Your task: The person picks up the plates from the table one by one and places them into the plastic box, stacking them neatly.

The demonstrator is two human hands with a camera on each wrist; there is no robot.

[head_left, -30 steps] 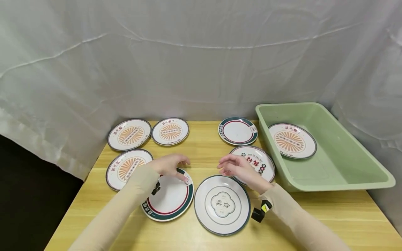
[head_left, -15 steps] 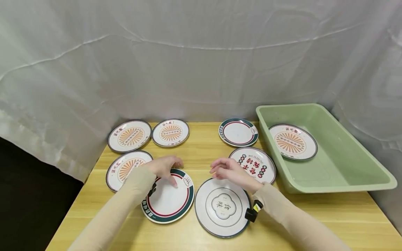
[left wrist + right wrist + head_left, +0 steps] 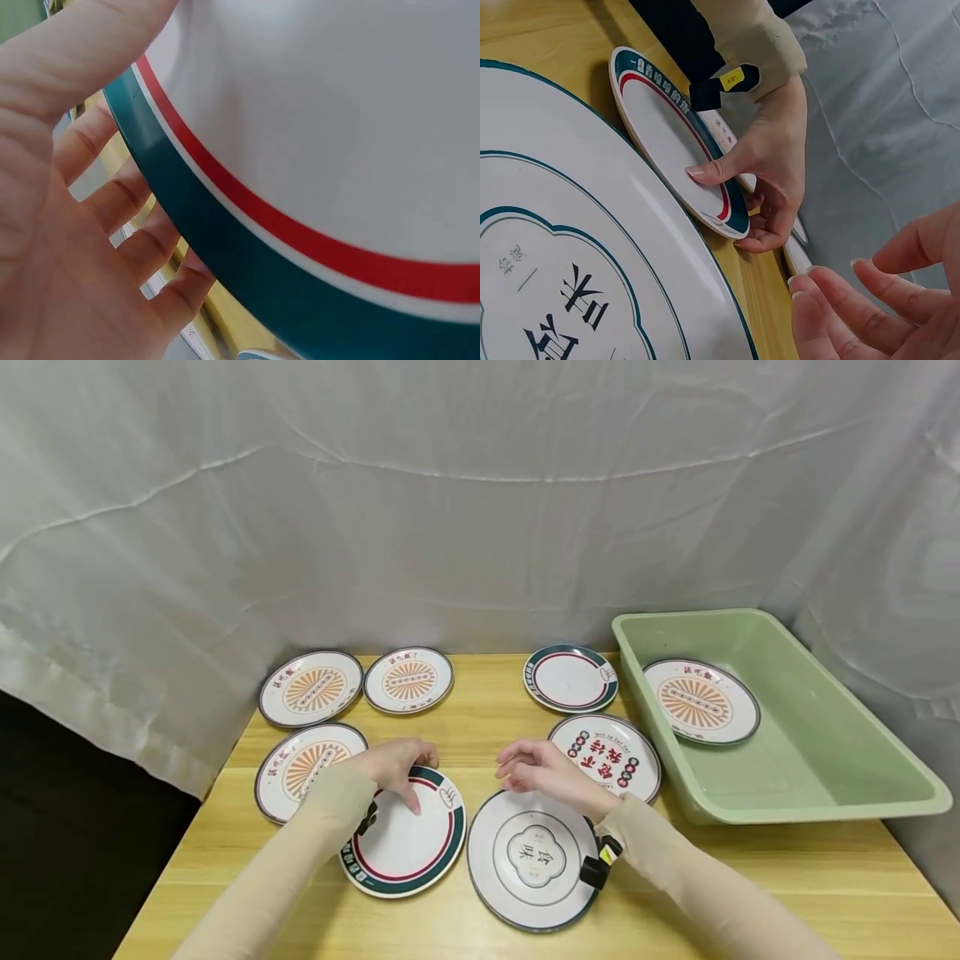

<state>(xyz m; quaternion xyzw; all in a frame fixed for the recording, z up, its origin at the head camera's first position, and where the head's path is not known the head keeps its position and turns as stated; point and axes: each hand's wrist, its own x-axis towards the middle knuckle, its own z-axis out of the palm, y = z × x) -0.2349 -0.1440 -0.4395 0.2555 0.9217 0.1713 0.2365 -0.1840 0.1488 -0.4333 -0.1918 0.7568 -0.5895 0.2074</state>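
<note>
My left hand (image 3: 392,766) grips the far-left edge of a white plate with a green rim and red ring (image 3: 408,852). Its thumb (image 3: 82,56) lies over the plate's face, while the fingertips pass under the rim in the left wrist view. My right hand (image 3: 546,772) hovers by the far edge of a larger white plate with a flower-shaped emblem (image 3: 510,889). Those fingers are loosely bent and hold nothing; the right wrist view has them (image 3: 862,311) apart from that plate. A white plate with red lettering (image 3: 630,747) lies just beyond the right hand.
Three plates with orange sunburst prints (image 3: 311,687) lie at the left and back of the wooden table (image 3: 480,702). A smaller green-rimmed plate (image 3: 570,678) is at the back. On the right stands a green tub (image 3: 810,777) holding another sunburst plate (image 3: 701,702). Grey cloth (image 3: 480,543) hangs behind.
My left hand has shifted slightly left, its thumb coming down onto the green-rimmed plate's face. My right hand has moved a little left above the flower-emblem plate's far edge.
</note>
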